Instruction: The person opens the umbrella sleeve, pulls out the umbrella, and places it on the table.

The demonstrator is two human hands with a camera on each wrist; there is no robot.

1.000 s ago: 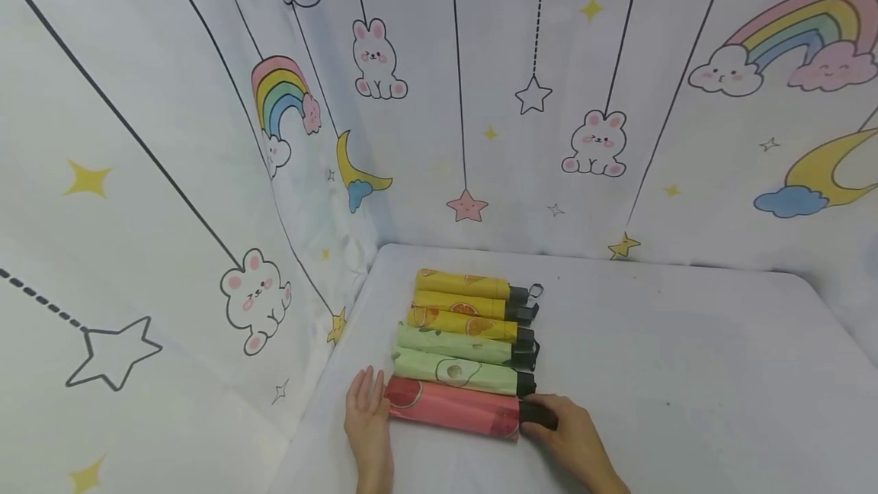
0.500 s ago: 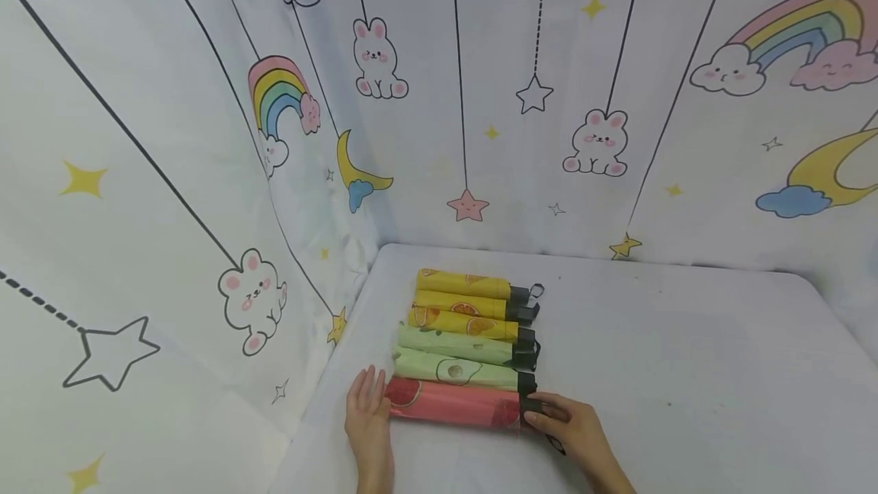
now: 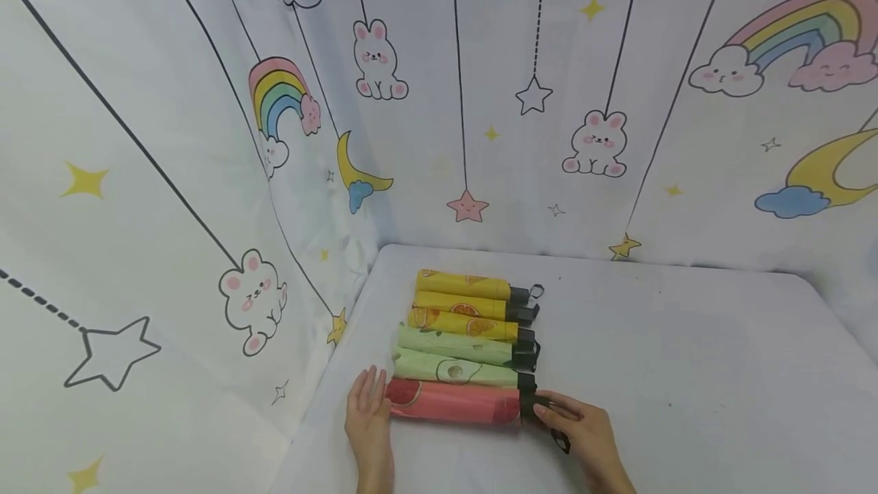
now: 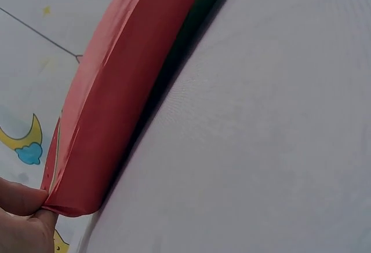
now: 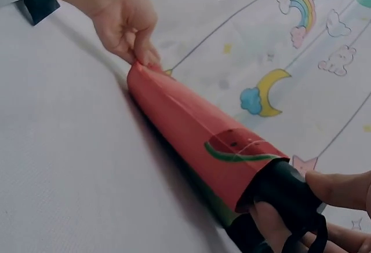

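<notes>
A folded umbrella in a red watermelon-print sleeve [image 3: 456, 402] lies nearest the person, at the front of a row of folded umbrellas. With thumb and finger, my left hand [image 3: 366, 414] pinches the corner of the sleeve's closed end, seen closely in the left wrist view [image 4: 26, 212]. At the other end, my right hand [image 3: 583, 429] holds the black handle [image 5: 287, 192] between thumb and fingers. A black wrist strap [image 3: 561, 441] hangs below that hand. Directly behind lies a light green avocado-print umbrella [image 3: 439, 368], its handle towards the right.
Another green umbrella [image 3: 453, 343] and several yellow orange-print ones, such as the farthest umbrella [image 3: 463, 283], lie parallel behind, handles to the right. They rest on a white-covered table [image 3: 686, 372]. White curtains [image 3: 425, 143] with printed bunnies and stars close off the back and left.
The red umbrella's handle end has swung slightly away from the person, towards the green ones. My right hand has shifted its hold a little rightward, and the strap now shows. My left hand stays put.
</notes>
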